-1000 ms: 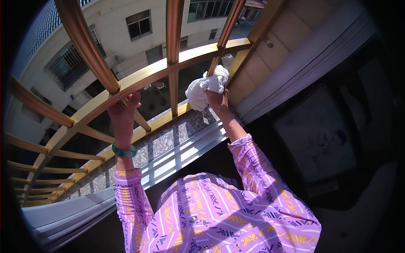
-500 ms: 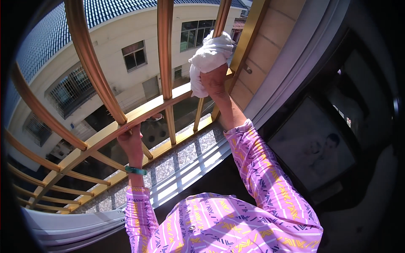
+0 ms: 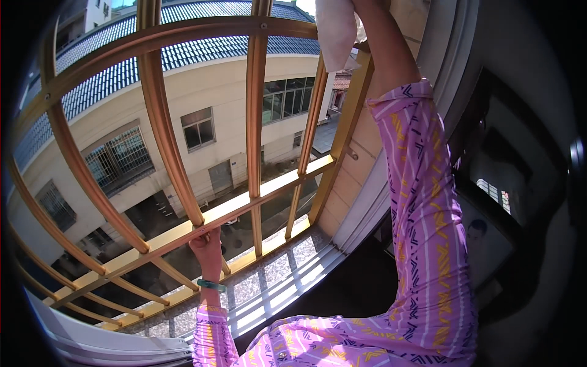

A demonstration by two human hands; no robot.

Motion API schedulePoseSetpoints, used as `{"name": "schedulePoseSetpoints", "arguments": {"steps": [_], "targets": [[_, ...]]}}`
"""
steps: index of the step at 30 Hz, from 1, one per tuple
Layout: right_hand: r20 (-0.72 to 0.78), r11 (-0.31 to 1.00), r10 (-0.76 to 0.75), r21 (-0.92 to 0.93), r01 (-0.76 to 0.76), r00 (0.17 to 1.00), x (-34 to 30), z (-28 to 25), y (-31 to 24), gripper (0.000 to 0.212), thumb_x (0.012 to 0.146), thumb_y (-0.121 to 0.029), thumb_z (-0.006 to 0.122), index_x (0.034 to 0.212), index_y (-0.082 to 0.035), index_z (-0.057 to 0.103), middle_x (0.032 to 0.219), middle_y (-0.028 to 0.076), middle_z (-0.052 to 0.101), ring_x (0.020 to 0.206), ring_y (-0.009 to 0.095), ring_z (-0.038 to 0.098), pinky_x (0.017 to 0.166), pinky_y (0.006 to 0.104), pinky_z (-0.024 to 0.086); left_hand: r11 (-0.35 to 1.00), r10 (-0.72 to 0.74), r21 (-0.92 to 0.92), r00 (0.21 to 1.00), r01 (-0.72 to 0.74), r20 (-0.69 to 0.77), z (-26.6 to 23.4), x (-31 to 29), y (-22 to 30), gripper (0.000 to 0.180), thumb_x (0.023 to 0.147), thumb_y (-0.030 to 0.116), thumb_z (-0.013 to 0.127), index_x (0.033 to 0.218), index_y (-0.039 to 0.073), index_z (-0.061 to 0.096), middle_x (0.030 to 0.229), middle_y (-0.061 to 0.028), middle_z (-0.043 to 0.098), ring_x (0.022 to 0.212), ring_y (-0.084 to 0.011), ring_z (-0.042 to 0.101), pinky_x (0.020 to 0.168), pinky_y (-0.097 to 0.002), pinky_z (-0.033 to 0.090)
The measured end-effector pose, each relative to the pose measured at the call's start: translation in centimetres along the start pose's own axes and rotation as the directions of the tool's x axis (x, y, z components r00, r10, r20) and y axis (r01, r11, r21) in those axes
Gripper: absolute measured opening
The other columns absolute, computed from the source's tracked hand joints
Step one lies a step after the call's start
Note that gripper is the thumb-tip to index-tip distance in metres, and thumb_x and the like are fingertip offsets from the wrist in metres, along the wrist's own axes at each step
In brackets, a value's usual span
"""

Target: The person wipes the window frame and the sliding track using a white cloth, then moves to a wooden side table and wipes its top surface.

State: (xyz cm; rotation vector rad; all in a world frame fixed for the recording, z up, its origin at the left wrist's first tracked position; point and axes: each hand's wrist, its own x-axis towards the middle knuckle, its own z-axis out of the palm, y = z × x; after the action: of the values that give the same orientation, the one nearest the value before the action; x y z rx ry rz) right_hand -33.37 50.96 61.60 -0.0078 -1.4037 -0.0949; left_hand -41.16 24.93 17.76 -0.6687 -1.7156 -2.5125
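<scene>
My left hand [image 3: 206, 248], with a green bangle [image 3: 211, 285] at its wrist, is closed on the lower crossbar [image 3: 238, 209] of a gold metal window grille, beside one of the upright bars. High up at the right, my right hand [image 3: 370, 13] holds a white cloth [image 3: 336, 38] against the grille where the upper crossbar [image 3: 208, 29] meets the right-hand side. The cloth hangs down over the bar there. The top edge of the picture cuts off part of this hand, and its fingers are mostly hidden.
Below the grille runs a speckled stone sill [image 3: 293, 254] with a white window track [image 3: 306, 275] along it. A tiled wall [image 3: 350, 183] borders the grille at the right. Beyond the bars stands a cream building [image 3: 229, 131] with a blue tiled roof. Dark framed items [image 3: 489, 238] are at the far right.
My right hand has gone up with the cloth, from just above the lower crossbar to the upper crossbar. My view has tilted upward. The left hand keeps its place on the lower crossbar.
</scene>
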Motion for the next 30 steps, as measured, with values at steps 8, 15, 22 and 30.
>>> {"name": "schedulePoseSetpoints", "arguments": {"steps": [8,15,22,30], "targets": [[0.055,0.993,-0.092,0.082,0.087,0.994,-3.5,2.3,5.2,0.035,0.089,-0.016,0.045,0.115,0.007,0.045,0.111,0.029,0.055,0.102,0.043,0.054,0.086,0.0452,0.044,0.998,0.014,-0.059,0.999,-0.017,-0.048,0.0,-0.2,-0.4,0.017,0.08,0.006,0.07,0.072,0.006,0.054,0.063,0.0083,0.044,0.059,0.0001,0.038,0.051,-0.0177,0.028],[0.044,0.999,0.037,-0.038,-0.035,0.998,-2.5,0.9,-4.0,0.029,0.091,-0.024,0.047,0.108,-0.001,0.05,0.101,0.019,0.057,0.096,0.035,0.055,0.083,0.0422,0.044,0.999,-0.003,-0.047,0.998,0.0,-0.062,-1.7,0.3,-2.5,0.016,0.08,0.005,0.071,0.073,0.005,0.056,0.066,0.0087,0.045,0.061,-0.0013,0.038,0.053,-0.0189,0.03],[0.017,0.96,0.032,0.276,-0.036,0.999,6.7,9.2,-6.9,0.036,0.088,-0.027,0.05,0.105,0.005,0.053,0.088,0.025,0.063,0.089,0.045,0.059,0.079,0.0466,0.046,0.998,0.038,-0.043,0.999,-0.039,-0.015,-0.5,0.1,-1.4,0.014,0.081,0.006,0.069,0.074,0.004,0.057,0.066,0.0087,0.045,0.061,-0.0013,0.037,0.052,-0.0191,0.028],[0.139,0.985,-0.017,0.173,-0.008,0.99,-8.7,-0.6,-12.5,0.029,0.088,-0.019,0.049,0.106,0.003,0.053,0.087,0.023,0.06,0.083,0.043,0.059,0.074,0.046,0.049,0.999,0.043,-0.015,0.999,-0.043,-0.006,-0.8,0.0,-0.7,0.014,0.084,0.006,0.066,0.073,0.004,0.058,0.063,0.0093,0.046,0.059,-0.0004,0.037,0.051,-0.0192,0.027]]}}
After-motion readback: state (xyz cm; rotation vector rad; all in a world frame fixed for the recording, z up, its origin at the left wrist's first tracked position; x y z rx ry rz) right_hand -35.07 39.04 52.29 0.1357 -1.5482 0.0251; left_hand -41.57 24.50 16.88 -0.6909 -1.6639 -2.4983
